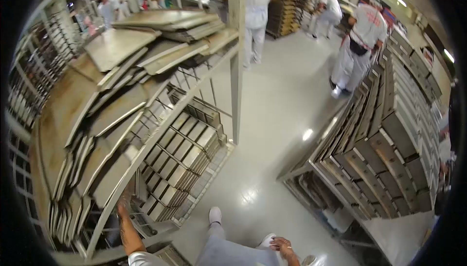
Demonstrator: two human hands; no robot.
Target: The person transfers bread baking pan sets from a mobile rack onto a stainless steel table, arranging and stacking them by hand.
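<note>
My left hand (125,199) reaches in at the metal rack (165,137), beside its slanted beam and close to the lower trays. Its fingers are blurred and partly lost against the metal, so I cannot tell whether they grip anything. Above it, flat metal baking trays (121,103) lie in uneven, overlapping piles on the rack, several with browned surfaces. My right hand (283,244) hangs low by my leg, loosely open, with nothing visible in it.
Strapped loaf pans (187,142) are stacked low behind the rack. More pans (389,154) stand piled on a stand at the right. A grey floor aisle (258,120) runs between. Co-workers in white (360,42) stand farther along; one person (255,18) is beyond the rack post.
</note>
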